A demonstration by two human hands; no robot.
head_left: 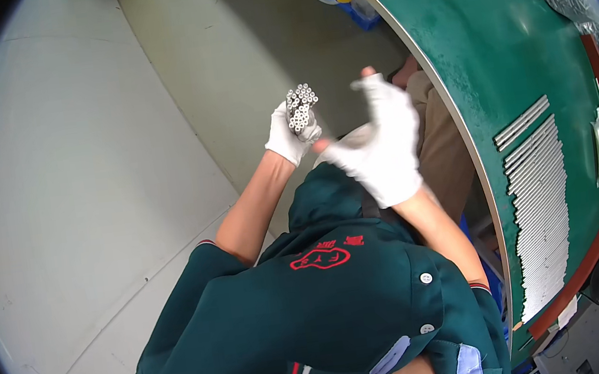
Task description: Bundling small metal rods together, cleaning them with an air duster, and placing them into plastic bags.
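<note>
Head view, looking down: a person in a dark green shirt (330,310) stands beside a curved green worktable (509,64) whose pale edge arcs down the right; wide bare grey floor (89,175) lies open to the left. The left hand (291,134), in a white glove, is closed around 1 bundle of thin metal tubes (302,107), ends up, too many to count, held over the floor just left of the table edge. The right hand (382,143), gloved, is spread open and holds nothing, close beside the bundle. On the table lies 1 long row of metal rods (542,217), uncounted.
</note>
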